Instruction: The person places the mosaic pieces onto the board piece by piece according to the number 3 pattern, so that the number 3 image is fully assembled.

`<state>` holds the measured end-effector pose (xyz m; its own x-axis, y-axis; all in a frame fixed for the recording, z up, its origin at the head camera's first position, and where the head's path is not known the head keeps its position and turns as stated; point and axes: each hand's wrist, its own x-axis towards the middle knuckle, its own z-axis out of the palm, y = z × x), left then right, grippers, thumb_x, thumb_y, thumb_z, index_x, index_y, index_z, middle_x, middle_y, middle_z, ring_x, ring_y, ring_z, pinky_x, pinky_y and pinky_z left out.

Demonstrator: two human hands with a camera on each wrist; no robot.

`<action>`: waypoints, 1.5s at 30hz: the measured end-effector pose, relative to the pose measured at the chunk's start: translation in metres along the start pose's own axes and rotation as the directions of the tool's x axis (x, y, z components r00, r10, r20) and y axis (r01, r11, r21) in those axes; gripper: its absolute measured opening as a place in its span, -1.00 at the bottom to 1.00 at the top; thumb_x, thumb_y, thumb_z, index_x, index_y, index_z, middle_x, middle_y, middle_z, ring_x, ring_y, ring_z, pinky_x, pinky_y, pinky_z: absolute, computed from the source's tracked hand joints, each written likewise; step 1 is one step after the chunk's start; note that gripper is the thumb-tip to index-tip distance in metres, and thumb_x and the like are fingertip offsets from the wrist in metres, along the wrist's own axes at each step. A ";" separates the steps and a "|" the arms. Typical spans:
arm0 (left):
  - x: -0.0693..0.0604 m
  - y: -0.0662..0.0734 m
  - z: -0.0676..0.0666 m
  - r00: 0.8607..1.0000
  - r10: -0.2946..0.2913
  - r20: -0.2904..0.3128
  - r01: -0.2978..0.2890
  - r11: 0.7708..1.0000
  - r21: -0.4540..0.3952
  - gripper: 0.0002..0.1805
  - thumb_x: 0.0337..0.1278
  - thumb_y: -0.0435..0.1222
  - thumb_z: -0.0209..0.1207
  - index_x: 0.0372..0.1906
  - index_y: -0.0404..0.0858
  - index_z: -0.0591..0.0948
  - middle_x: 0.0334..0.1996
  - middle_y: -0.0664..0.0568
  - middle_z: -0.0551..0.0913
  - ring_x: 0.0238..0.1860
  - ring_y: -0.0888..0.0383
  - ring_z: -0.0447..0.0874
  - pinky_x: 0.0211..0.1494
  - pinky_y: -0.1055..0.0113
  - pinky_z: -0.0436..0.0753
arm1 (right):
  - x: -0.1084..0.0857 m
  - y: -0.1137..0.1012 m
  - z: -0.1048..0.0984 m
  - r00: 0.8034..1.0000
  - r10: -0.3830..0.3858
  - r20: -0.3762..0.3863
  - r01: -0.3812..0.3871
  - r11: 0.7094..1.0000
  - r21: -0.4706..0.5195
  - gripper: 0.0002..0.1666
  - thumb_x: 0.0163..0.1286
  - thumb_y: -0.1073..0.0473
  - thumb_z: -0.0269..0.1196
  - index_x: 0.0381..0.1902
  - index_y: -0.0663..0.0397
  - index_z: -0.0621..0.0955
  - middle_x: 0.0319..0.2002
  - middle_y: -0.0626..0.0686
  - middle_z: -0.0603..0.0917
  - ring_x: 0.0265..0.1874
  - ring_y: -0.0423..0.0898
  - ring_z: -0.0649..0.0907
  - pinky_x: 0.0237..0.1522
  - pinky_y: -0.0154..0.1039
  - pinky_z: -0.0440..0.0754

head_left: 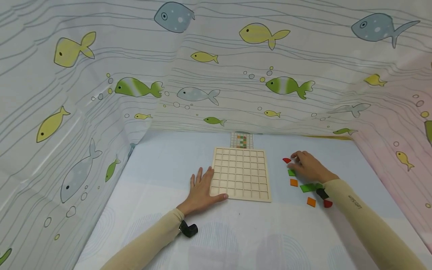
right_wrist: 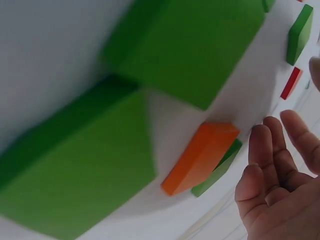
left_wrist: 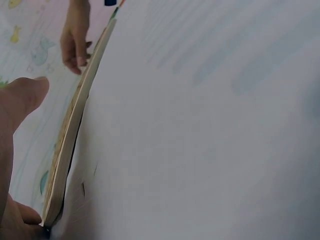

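Perhaps, lowered carelessly, the right hand [head_left: 308,166], fingers relaxed, empty, could nudge the red wedge-shaped tile [head_left: 287,160] beside them; left hand [head_left: 200,192] fingers spread.

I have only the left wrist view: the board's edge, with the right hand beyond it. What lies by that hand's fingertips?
Observer: In the head view, a red piece lies close to the fingertips of the right hand.
Operator: Is that hand holding any piece? I can't tell from here.
Observer: The right wrist view shows its fingers loosely bent, with no piece visible between them.
Operator: And past the far side of the board, what's there?
Observer: The head view shows a small card with a printed grid, some squares coloured, just beyond the board.
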<state>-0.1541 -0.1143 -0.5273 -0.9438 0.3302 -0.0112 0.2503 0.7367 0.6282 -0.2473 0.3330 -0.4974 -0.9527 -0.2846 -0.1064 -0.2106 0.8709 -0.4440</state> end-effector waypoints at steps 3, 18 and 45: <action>-0.001 0.001 -0.001 1.000 -0.005 0.003 0.005 1.000 0.004 0.26 0.13 0.29 0.36 0.72 -0.27 0.06 0.73 -0.20 0.01 0.73 -0.32 -0.40 0.63 -0.39 -0.39 | 0.005 -0.004 0.000 1.000 -0.014 0.003 0.014 1.000 0.017 -0.42 0.58 -0.01 0.28 0.28 0.35 0.52 0.11 0.36 0.62 0.10 0.25 0.61 0.23 0.28 0.60; 0.000 -0.001 0.001 1.000 0.004 0.006 -0.004 1.000 0.005 0.25 0.14 0.32 0.33 0.72 -0.26 0.07 0.73 -0.17 0.01 0.74 -0.29 -0.40 0.64 -0.38 -0.38 | 0.024 -0.005 0.004 0.999 -0.044 0.014 0.044 0.999 0.006 -0.67 0.56 0.17 0.29 0.02 0.40 0.61 -0.15 0.24 0.68 -0.19 0.04 0.62 -0.08 -0.02 0.65; -0.002 -0.002 0.000 1.000 0.021 -0.017 -0.021 1.000 -0.011 0.23 0.14 0.30 0.34 0.70 -0.30 0.11 0.73 -0.19 0.02 0.74 -0.31 -0.37 0.64 -0.39 -0.36 | 0.023 -0.011 0.002 0.996 -0.039 -0.080 0.041 0.999 0.020 -0.76 0.60 0.17 0.25 -0.11 0.19 0.79 -0.23 0.10 0.80 -0.28 -0.01 0.62 -0.17 -0.11 0.59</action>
<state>-0.1530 -0.1164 -0.5282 -0.9421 0.3351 0.0150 0.2674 0.7230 0.6370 -0.2661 0.3165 -0.4964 -0.9582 -0.2856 -0.0175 -0.2450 0.8503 -0.4659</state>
